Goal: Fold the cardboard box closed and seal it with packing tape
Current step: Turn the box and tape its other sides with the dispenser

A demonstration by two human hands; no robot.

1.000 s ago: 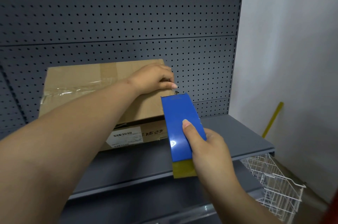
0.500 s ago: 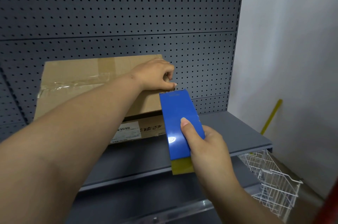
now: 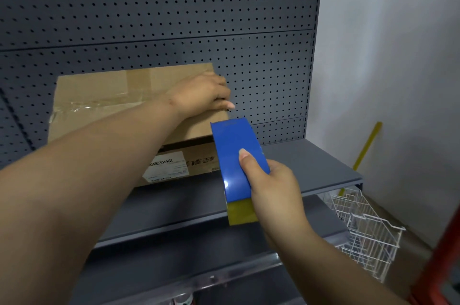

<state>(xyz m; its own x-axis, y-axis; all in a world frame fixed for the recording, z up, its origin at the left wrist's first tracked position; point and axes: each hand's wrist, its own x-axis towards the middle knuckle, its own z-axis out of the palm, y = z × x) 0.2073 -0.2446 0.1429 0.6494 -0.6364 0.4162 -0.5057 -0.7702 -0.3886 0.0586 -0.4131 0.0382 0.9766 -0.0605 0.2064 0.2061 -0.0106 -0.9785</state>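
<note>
Head view: the cardboard box [image 3: 104,105] is seated on the grey shelf [image 3: 311,168] against the pegboard [image 3: 161,11], flaps closed. Its right top corner is gripped by the left hand [image 3: 199,98] — fingers curled over the edge. The blue tape dispenser [image 3: 236,155] is held in the right hand [image 3: 273,190], just beside the box

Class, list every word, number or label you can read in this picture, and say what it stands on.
None can be read.
White label on the cardboard box: barcode and lines, too small.
Dark print on the box front: blurred.
Embossed mark on the blue tape dispenser: illegible.
</note>
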